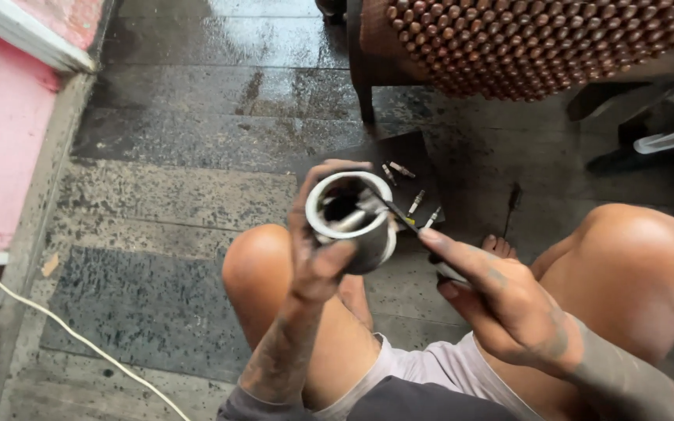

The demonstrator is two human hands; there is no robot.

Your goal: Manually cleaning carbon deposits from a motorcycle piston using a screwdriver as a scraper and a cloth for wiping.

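The left hand [317,253] is closed around a short grey metal cylinder with an open bore [350,222], thumb on the near wall and fingers wrapped over the far side. The cylinder is held in the air above the knees, open end tilted toward the camera. The right hand [501,304] pinches a thin dark-handled hand tool [399,217] between thumb and forefinger; its tip reaches over the rim into the bore, where a pale metal part sits. Whether the tip touches that part cannot be told.

Judged state of work: the work inside the bore appears to be in progress, not finished, since the tool is inserted and the cylinder is not set down. Several small metal bits [415,199] lie loose on a dark flat pad [384,156] on the wet stone floor [196,140], well apart from both hands. A brown beaded seat cover [540,39] is beyond them.
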